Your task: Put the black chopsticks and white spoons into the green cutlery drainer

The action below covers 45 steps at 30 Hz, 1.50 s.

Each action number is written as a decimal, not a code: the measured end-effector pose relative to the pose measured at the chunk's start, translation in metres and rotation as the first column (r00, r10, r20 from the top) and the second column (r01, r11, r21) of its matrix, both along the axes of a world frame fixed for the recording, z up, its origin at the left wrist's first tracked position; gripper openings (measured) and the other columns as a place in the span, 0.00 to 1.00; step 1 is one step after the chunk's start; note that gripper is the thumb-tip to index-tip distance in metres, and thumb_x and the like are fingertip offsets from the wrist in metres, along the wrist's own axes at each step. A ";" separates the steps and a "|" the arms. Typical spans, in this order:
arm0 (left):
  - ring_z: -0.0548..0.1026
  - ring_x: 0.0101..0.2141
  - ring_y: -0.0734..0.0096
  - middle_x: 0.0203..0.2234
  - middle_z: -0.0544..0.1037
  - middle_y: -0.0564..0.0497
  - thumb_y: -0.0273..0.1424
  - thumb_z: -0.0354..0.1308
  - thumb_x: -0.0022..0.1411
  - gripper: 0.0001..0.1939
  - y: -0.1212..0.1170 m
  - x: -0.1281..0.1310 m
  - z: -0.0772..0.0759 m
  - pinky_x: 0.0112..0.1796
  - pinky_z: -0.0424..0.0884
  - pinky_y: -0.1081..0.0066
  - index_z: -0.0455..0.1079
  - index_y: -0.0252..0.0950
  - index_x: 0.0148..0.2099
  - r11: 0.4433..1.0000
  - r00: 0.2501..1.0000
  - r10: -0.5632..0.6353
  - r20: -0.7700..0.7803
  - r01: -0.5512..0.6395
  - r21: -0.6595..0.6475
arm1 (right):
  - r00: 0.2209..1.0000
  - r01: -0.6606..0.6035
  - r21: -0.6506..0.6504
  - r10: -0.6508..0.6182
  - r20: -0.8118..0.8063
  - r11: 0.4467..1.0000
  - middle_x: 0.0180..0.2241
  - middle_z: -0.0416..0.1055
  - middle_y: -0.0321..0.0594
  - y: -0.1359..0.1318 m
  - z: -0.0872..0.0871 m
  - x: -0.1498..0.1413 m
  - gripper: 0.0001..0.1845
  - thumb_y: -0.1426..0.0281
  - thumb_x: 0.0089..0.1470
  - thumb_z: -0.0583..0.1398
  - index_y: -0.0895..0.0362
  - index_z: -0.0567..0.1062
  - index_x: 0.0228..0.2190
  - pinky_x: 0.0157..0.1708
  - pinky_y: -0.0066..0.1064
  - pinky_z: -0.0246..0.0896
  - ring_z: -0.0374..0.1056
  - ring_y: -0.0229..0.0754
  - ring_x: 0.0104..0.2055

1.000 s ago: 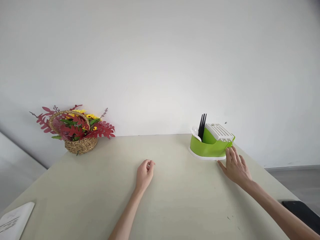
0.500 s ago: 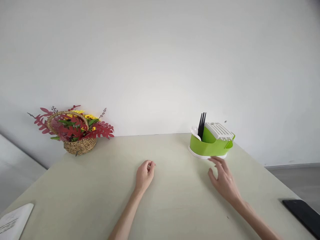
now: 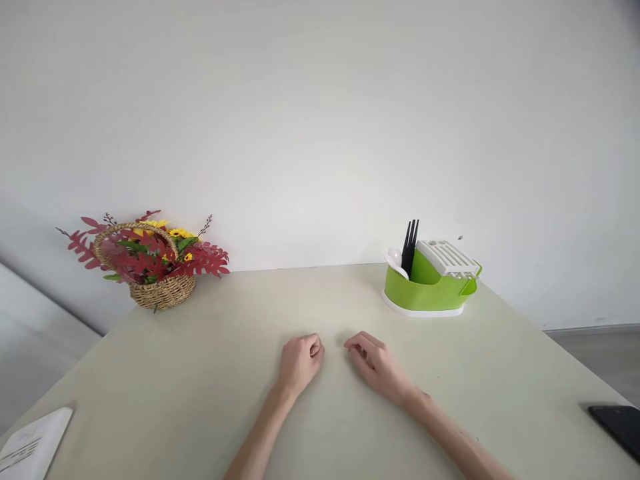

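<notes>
The left hand (image 3: 301, 360) is forming an empty fist. The right hand (image 3: 374, 363) is facing it, grip half open, empty. Farther back, a green cutlery holder (image 3: 420, 295) is standing on the bench (image 3: 190, 387).

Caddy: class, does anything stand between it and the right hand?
Nothing visible does. Only tabletop shows between the right hand and the caddy, which sits farther back and to the right.

The pale desk (image 3: 200, 380) bore a wicker basket (image 3: 164, 293) at ten o'clock, a green caddy (image 3: 425, 295) at two, a black slab (image 3: 620, 427) at four, a white block (image 3: 47, 440) at eight.
</notes>
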State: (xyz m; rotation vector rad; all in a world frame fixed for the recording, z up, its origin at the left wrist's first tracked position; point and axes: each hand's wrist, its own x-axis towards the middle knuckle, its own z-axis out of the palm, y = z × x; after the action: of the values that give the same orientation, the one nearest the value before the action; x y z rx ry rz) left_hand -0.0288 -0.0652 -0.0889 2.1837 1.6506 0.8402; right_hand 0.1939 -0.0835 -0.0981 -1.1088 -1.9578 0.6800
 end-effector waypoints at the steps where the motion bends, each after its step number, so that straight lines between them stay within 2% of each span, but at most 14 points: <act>1: 0.45 0.22 0.75 0.18 0.48 0.60 0.25 0.51 0.57 0.16 -0.001 0.001 0.000 0.27 0.45 0.69 0.44 0.39 0.25 1.000 0.999 -0.027 -0.026 0.026 -0.012 | 1.000 0.000 -0.027 0.000 -0.007 1.000 0.38 0.76 0.39 0.001 0.000 -0.003 0.12 0.66 0.70 0.52 0.51 0.75 0.43 0.33 0.32 0.64 0.70 0.42 0.34; 6: 0.44 0.22 0.75 0.17 0.49 0.60 0.20 0.50 0.52 0.16 -0.007 0.008 0.000 0.27 0.43 0.68 0.44 0.38 0.25 0.991 0.986 -0.125 -0.111 0.120 -0.053 | 0.997 -0.002 -0.120 -0.008 -0.082 0.993 0.34 0.75 0.38 0.005 -0.005 -0.005 0.17 0.59 0.71 0.52 0.52 0.76 0.38 0.32 0.32 0.61 0.66 0.41 0.32; 10: 0.44 0.22 0.75 0.17 0.51 0.60 0.19 0.49 0.54 0.15 -0.008 0.010 0.000 0.27 0.44 0.68 0.46 0.38 0.25 0.987 0.979 -0.152 -0.139 0.144 -0.066 | 0.994 0.000 -0.175 -0.020 -0.110 0.985 0.29 0.70 0.36 0.003 -0.008 -0.002 0.20 0.55 0.70 0.52 0.53 0.73 0.32 0.29 0.31 0.56 0.61 0.40 0.29; 14: 0.46 0.21 0.75 0.17 0.53 0.60 0.20 0.49 0.55 0.14 -0.010 0.010 0.000 0.27 0.44 0.68 0.47 0.38 0.25 0.984 0.975 -0.168 -0.148 0.158 -0.080 | 0.993 0.002 -0.204 -0.025 -0.112 0.979 0.28 0.68 0.34 0.002 -0.008 -0.001 0.21 0.54 0.70 0.52 0.53 0.71 0.30 0.29 0.31 0.55 0.59 0.39 0.29; 23: 0.46 0.21 0.75 0.17 0.54 0.59 0.20 0.49 0.57 0.13 -0.010 0.013 -0.002 0.27 0.43 0.68 0.49 0.38 0.25 0.983 0.973 -0.176 -0.149 0.165 -0.084 | 0.997 0.022 -0.160 -0.034 -0.067 0.987 0.28 0.67 0.34 -0.002 -0.002 -0.003 0.20 0.57 0.71 0.52 0.53 0.69 0.29 0.28 0.31 0.55 0.60 0.39 0.29; 33: 0.48 0.21 0.76 0.17 0.55 0.60 0.20 0.50 0.58 0.13 -0.011 0.014 -0.003 0.27 0.44 0.68 0.52 0.38 0.25 0.983 0.973 -0.182 -0.143 0.174 -0.065 | 0.999 0.030 -0.137 -0.033 -0.022 0.990 0.29 0.70 0.36 -0.004 -0.007 0.000 0.16 0.58 0.69 0.55 0.52 0.69 0.30 0.28 0.30 0.57 0.64 0.40 0.30; 45: 0.48 0.20 0.75 0.17 0.54 0.60 0.20 0.50 0.56 0.14 -0.010 0.014 -0.005 0.26 0.44 0.68 0.50 0.38 0.25 0.982 0.971 -0.183 -0.152 0.176 -0.064 | 0.999 0.026 -0.111 -0.030 -0.034 0.993 0.28 0.70 0.36 -0.004 -0.003 -0.001 0.18 0.57 0.69 0.55 0.53 0.70 0.30 0.27 0.30 0.58 0.65 0.40 0.29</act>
State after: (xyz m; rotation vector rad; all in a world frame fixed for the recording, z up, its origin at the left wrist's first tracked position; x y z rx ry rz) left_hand -0.0149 -0.0752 -0.0935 2.3739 1.4940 0.5848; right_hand 0.1927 -0.0879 -0.1013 -1.1806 -1.8907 0.7962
